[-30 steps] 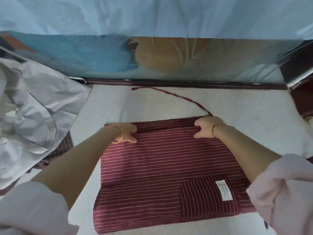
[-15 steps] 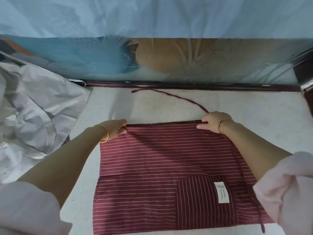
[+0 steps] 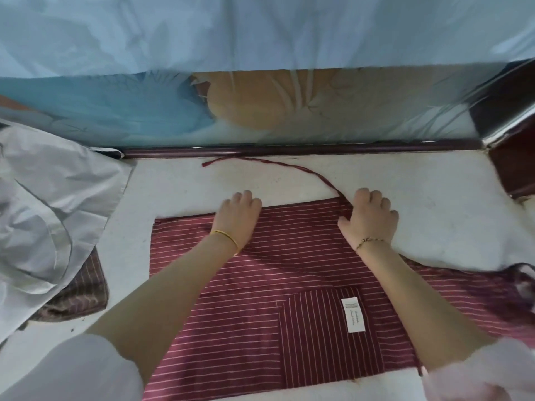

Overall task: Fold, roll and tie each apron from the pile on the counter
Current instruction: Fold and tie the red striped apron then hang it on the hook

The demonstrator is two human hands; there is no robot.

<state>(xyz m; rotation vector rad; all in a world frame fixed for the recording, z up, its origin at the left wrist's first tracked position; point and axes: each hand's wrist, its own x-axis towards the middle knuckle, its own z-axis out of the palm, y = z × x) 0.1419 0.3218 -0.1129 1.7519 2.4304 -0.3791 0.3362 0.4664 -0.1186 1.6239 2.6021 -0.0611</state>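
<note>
A maroon apron with thin white stripes lies flat on the white counter. It has a pocket with a white label. My left hand lies palm down on the far edge left of the middle, its fingers curled over the hem. At the far right corner my right hand curls over the hem, thumb spread on the cloth. A thin maroon tie strap runs from that corner across the counter towards the back. The fingertips of both hands are hidden.
A crumpled pale grey cloth covers the left side, with a brown striped apron under it. A dark rail and plastic sheeting close the back. A dark red block stands at the right. Bunched maroon cloth trails off right.
Both hands pushed the apron's folded far edge away from me and laid it flat. They then slid inward from the corners and now rest palm down on that edge.
</note>
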